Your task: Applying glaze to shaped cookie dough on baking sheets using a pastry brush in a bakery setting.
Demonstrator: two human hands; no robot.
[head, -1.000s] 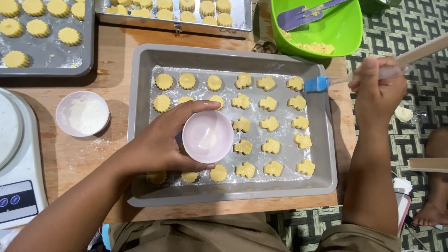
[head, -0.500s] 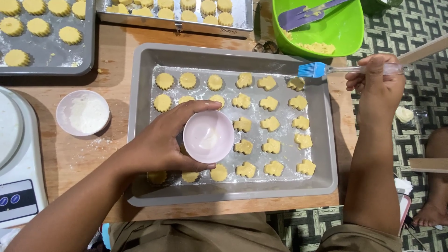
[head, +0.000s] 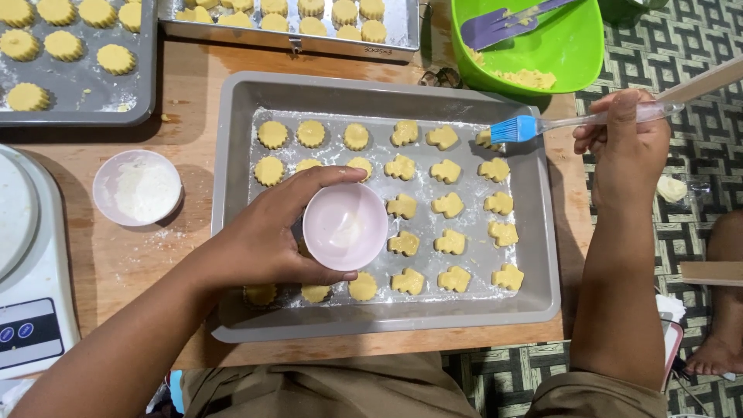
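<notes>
Over the middle of the grey metal baking tray (head: pixel 542 232), my left hand (head: pixel 271 236) holds a small pale-pink round bowl (head: pixel 345 226), fingers wrapped round its far rim and thumb under the near side; grip firm, closed on the bowl. Bowl judged light and rigid, w/ smooth, likely slippery walls; best held at the rim as now, kept level. My right hand (head: pixel 623 147) pinches the clear handle of a blue-bristled pastry brush (head: pixel 542 125), bristles hovering just over the upper-right cookies. Brush light, bristles soft; hold mid-handle for control. Yellow cut-out dough pieces (head: pixel 449 205) look soft, easily dented. Nearby: white flour dish (head: pixel 138 188), green plastic bowl (head: pixel 573 46), white scale (head: pixel 31 310).
</notes>
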